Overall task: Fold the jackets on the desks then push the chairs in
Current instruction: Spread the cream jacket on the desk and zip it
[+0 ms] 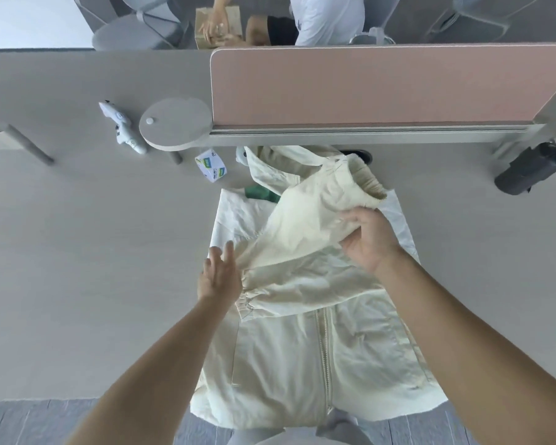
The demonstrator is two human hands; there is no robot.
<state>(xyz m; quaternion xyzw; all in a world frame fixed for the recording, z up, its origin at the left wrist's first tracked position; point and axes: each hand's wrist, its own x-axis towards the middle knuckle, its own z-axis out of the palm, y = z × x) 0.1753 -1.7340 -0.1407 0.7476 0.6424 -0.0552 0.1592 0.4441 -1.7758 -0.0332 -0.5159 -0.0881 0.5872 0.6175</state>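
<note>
A cream zip-up jacket [305,364] lies front-up on the grey desk [93,268], its hem hanging over the near edge. My right hand [368,239] grips one sleeve [318,213] near its elastic cuff and holds it raised across the jacket's chest. My left hand [220,273] has straight fingers and touches the jacket's left side, beside the other sleeve's cuff [247,308]. The collar end with a green label [260,192] lies at the far side. A grey chair [337,427] shows partly under the hem, at the bottom edge.
A pink divider panel [382,85] runs across the back of the desk. A round grey disc [174,123], a white game controller [122,128] and a small white box [211,165] sit at the back left. A black bottle [530,168] lies back right. Another person sits beyond the divider.
</note>
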